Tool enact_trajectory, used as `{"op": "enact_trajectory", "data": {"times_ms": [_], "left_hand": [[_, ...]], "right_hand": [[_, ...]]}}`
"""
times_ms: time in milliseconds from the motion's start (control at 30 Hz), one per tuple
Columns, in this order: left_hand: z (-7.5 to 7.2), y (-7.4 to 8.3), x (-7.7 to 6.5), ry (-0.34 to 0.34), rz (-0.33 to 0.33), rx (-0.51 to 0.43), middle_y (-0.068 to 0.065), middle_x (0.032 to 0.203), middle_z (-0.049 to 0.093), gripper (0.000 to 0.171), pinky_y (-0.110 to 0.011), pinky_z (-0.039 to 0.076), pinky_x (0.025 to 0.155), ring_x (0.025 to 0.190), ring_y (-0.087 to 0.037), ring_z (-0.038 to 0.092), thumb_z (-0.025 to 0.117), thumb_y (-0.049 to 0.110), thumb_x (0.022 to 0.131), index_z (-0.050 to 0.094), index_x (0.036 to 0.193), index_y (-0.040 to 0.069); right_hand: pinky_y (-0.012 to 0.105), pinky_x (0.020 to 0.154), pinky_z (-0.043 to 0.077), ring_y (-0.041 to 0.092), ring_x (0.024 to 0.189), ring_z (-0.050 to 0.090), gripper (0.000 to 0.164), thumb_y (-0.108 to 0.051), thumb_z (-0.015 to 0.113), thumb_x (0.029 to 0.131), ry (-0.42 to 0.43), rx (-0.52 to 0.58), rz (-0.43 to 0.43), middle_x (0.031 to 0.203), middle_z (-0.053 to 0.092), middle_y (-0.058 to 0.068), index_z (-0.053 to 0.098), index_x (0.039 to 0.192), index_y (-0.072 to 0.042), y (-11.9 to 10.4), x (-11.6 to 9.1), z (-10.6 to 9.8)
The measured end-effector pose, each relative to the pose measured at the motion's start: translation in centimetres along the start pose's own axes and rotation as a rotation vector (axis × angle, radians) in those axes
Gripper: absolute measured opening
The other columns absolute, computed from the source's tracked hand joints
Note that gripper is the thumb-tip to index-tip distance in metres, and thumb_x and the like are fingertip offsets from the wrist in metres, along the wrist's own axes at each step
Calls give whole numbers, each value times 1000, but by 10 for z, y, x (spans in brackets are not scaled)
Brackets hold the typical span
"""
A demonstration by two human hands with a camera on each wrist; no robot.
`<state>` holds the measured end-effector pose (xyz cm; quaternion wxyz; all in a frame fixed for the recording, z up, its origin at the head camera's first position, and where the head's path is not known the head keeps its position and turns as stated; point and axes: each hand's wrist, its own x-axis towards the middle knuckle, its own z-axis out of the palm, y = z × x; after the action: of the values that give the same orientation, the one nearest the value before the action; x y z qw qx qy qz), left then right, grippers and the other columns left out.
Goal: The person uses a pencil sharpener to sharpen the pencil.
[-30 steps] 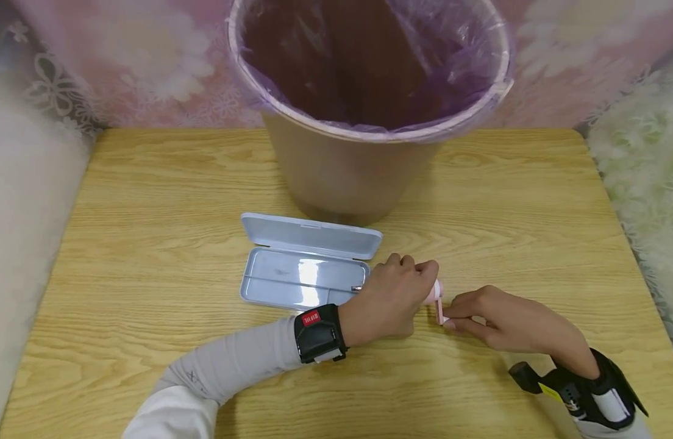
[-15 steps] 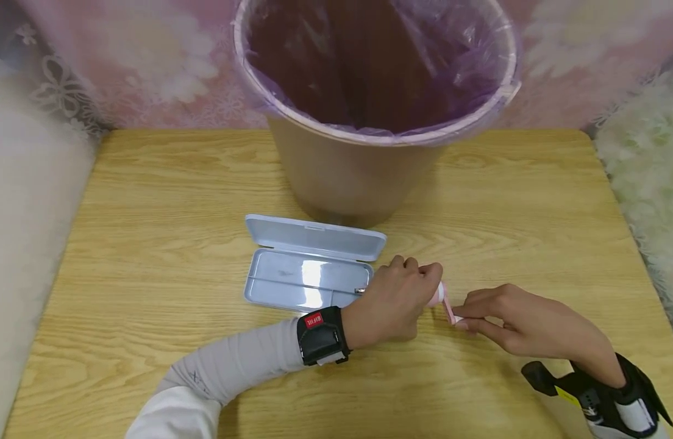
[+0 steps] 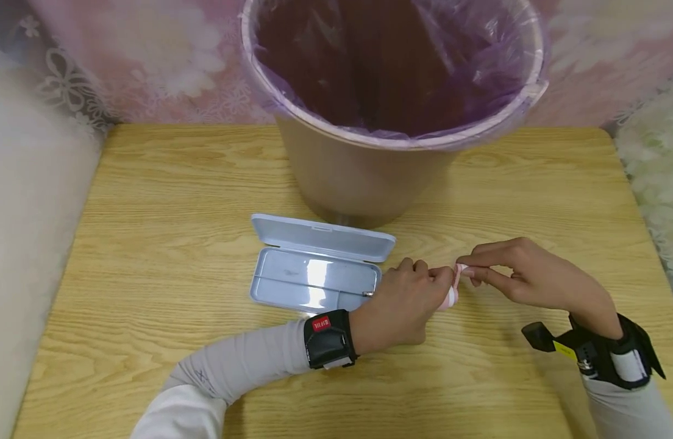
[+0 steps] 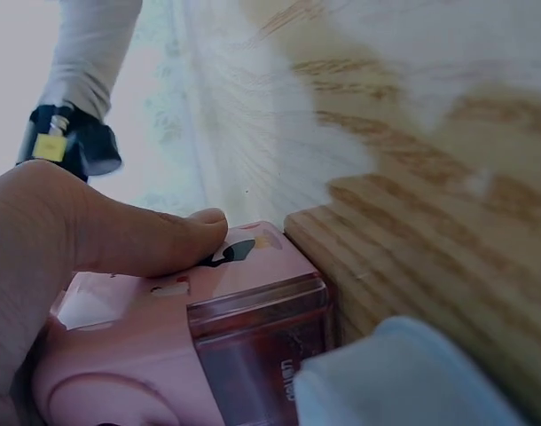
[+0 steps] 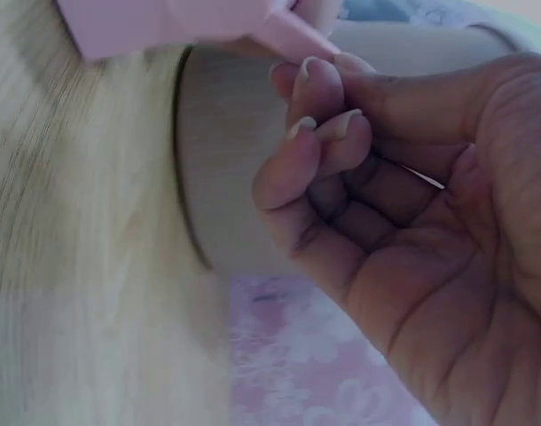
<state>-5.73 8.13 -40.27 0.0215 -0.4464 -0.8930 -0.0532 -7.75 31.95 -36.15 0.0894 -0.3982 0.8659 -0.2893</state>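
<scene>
My left hand (image 3: 405, 299) holds a pink crank pencil sharpener (image 4: 129, 355) down on the table. In the left wrist view the thumb lies across its printed top, beside a dark see-through drawer (image 4: 262, 355). At the sharpener's right end, my right hand (image 3: 528, 274) pinches the knob of the pink crank (image 3: 457, 278) between thumb and fingers. The crank arm points away from me in the head view. Close to the left hand, a light blue pencil case (image 3: 292, 277) lies with its lid raised. A small metal piece (image 3: 368, 294) shows at its right end.
Behind the pencil case stands a large beige bin (image 3: 364, 177), lined with a purple plastic bag (image 3: 468, 131). The wooden table (image 3: 177, 195) ends at a pink flowered cloth (image 3: 166, 55) at the back.
My right hand has swung the crank from pointing toward me to pointing away. The left hand keeps its grip on the sharpener. The head view has shifted slightly.
</scene>
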Motion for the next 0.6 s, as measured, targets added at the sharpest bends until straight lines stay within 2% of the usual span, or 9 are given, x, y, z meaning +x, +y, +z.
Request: {"op": "enact_trajectory", "data": {"times_ms": [133,233,333,433,600], "left_hand": [[0,1,1,-19,-10,-9,4,77,57,44,-21,45,50,69,-12,55,68,25,78,55,120,17],[0,1,0,-15,-6,-12,5,73,53,31,-20,42,48,66,-11,52,66,23,78,53,106,17],[0,0,0,-8,-2,-8,5,72,49,26,-20,39,47,64,-11,47,64,21,79,52,102,17],[0,-1,-1,-16,-7,-9,4,72,49,27,-20,38,47,64,-11,46,65,21,79,52,102,17],[-1,-1,-1,-28,-19,-40,4,73,50,28,-19,38,47,64,-11,47,68,21,79,52,102,17]], "right_hand": [[9,77,48,-6,87,64,32,6,70,89,-14,18,7,104,76,-6,75,117,-8,25,6,12],[12,79,51,-2,96,68,34,7,67,90,-63,85,20,109,77,-3,77,116,-12,38,6,27],[15,73,51,-5,88,64,37,10,64,91,-105,151,20,107,77,-5,77,112,-18,43,3,40],[16,66,47,-7,77,55,36,10,64,91,-119,174,16,97,75,-10,76,102,-23,39,0,49],[17,61,43,-9,71,46,31,6,64,93,-165,226,28,82,64,-15,69,93,-24,29,-7,57]]}}
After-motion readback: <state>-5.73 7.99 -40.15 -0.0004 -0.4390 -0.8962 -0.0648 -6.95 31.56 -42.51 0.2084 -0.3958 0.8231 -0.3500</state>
